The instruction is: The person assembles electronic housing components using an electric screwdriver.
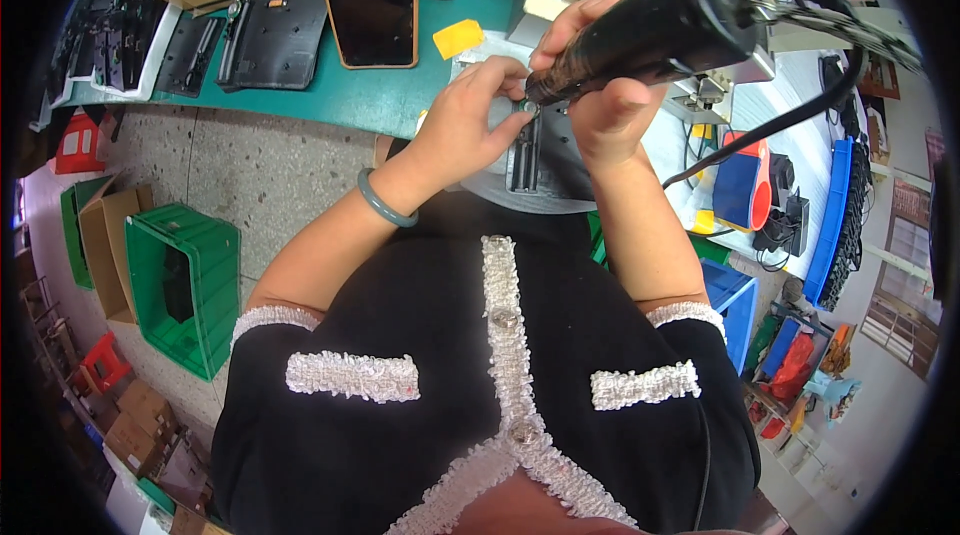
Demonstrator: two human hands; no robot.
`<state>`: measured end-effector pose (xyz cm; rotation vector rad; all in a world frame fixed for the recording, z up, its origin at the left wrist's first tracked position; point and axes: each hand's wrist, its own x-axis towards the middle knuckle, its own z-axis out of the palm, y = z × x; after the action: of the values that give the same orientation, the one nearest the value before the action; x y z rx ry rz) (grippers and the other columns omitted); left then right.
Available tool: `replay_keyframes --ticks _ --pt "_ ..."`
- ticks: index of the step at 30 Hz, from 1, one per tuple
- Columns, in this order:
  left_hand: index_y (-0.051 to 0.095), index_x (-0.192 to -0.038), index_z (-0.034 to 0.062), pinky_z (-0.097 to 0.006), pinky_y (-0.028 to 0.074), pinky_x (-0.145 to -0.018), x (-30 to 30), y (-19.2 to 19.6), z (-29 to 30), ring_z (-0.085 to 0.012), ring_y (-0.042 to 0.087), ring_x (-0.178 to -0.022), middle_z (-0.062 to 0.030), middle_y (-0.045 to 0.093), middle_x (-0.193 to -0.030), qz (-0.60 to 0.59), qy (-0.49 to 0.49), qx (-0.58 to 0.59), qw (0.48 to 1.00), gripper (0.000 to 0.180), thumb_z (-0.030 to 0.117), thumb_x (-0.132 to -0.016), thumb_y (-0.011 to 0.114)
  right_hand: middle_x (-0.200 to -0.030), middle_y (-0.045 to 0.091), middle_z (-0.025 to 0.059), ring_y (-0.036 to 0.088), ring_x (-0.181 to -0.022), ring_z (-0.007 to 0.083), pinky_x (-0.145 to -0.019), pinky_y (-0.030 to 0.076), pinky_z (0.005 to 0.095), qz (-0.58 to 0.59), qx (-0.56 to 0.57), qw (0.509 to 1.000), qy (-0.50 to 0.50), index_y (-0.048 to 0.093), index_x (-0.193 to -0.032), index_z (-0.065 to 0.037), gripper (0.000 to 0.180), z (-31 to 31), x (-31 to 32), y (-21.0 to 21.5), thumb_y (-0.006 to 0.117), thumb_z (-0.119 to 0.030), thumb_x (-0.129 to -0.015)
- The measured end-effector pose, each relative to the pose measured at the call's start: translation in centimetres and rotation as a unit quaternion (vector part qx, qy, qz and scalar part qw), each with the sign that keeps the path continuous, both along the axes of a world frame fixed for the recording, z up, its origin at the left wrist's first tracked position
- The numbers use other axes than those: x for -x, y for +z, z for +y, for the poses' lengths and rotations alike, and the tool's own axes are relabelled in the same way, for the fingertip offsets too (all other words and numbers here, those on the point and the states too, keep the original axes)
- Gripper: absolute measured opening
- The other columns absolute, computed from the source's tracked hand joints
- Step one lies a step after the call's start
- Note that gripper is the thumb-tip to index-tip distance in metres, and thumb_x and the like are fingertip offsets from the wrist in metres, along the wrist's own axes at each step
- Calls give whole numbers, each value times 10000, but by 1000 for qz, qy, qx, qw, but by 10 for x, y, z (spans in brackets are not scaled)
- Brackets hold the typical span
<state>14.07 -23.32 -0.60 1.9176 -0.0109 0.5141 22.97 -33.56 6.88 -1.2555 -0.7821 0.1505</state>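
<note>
"Black corded tool (640, 30): where is it?"

"Right of the phone (370, 5), gripped by the right hand (612, 130), its narrow end just beside a black part (525, 160)."

"And the left hand (460, 125)?"

"Below and right of the phone, fingers bent beside that narrow end; I cannot tell whether they pinch anything."

"What else is near?"

"Yellow tag (458, 38) just right of the phone; black panel (272, 43) to its left."

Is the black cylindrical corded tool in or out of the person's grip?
In: the right hand holds the tool, with fingers and thumb on opposite sides.
</note>
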Motion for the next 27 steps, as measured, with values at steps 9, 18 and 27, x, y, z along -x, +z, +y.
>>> replay_keyframes --ticks 9,18,27 --pt "690 -955 36 -349 470 -802 0 -2 4 -265 594 -888 -93 637 -923 -42 -32 -77 996 174 40 -782 678 -774 594 82 606 -680 213 -629 534 368 -22 -244 970 2 543 -1055 -88 894 -29 -97 38 420 -893 -687" --pt "684 -989 37 -351 469 -814 -2 -2 5 -268 589 -905 -104 633 -935 -29 -27 -89 995 189 60 -804 657 -716 553 46 563 -577 132 -547 478 224 -64 -144 978 -137 528 -1042 -70 688 -1 -75 58 540 -719 -815" --pt "683 -995 38 -352 467 -821 -1 -3 4 -271 590 -913 -104 633 -941 -22 -25 -88 996 192 63 -806 656 -713 554 54 572 -589 140 -564 505 244 -56 -125 983 -125 516 -1054 -54 721 1 -73 55 550 -728 -800"
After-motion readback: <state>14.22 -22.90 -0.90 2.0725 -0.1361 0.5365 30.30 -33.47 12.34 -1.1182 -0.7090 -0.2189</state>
